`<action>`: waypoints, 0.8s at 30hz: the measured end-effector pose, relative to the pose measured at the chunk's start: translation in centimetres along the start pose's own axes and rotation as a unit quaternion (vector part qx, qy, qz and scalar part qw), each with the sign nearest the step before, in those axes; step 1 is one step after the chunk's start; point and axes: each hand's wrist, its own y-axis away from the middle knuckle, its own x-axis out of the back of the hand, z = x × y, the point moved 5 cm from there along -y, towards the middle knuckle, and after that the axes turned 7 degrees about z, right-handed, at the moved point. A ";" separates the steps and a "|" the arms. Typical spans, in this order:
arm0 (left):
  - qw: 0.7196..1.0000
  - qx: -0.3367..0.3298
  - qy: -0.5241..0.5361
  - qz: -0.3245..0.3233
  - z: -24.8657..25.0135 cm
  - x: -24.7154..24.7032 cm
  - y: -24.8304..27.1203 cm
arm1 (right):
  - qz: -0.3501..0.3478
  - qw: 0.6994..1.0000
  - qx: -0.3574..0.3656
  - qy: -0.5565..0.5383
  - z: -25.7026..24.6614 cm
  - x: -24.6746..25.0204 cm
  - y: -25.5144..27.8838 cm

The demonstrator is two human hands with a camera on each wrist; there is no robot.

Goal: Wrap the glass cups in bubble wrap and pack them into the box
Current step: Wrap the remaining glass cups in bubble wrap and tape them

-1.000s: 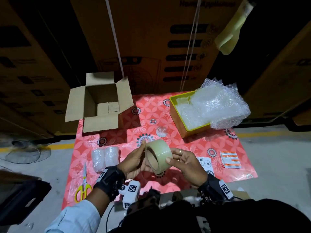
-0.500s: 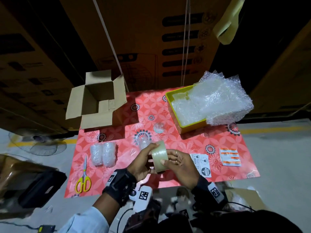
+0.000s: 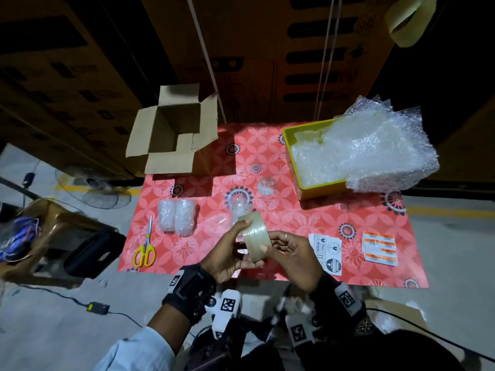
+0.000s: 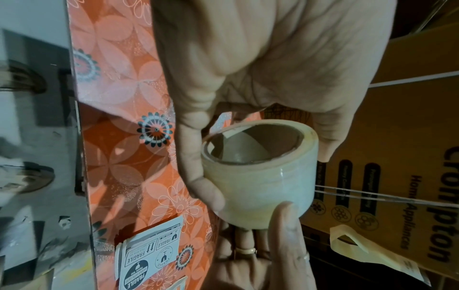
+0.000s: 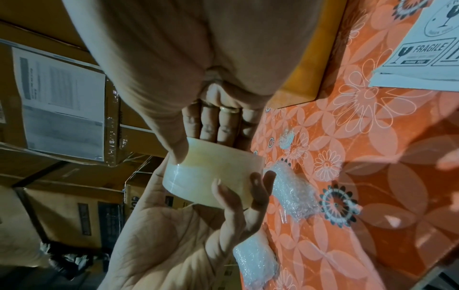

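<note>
Both hands are on the tape [image 3: 253, 236] at lower centre of the head view: left hand [image 3: 227, 253] curled round it from the left, right hand [image 3: 292, 253] pinching its rim with the thumb flat on the outer face. Looks like hunting for the loose end, so I'd turn it slowly and feel with a nail.

A half-wrapped cup [image 3: 241, 210] lies just above the tape, two wrapped ones [image 3: 175, 216] left of centre, scissors [image 3: 146, 245] beside those. The box [image 3: 174, 132] sits open at upper left, hanging over the mat [image 3: 294, 210] edge. There's bare mat between cup and tray [image 3: 321, 192] to work on, but the near edge is right under the wrists.
</note>
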 end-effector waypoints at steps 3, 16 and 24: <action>1.000 -0.004 0.002 0.002 0.4 1.0 0.5 | -0.013 1.000 0.011 0.003 -0.6 -0.7 -0.1; 0.993 0.025 -0.058 -0.097 4.9 4.8 1.5 | 0.063 0.993 0.084 0.047 -2.6 -7.0 -1.8; 0.960 0.119 -0.206 -0.151 5.4 9.3 0.0 | 0.097 0.989 0.086 0.075 -1.3 -10.8 -2.1</action>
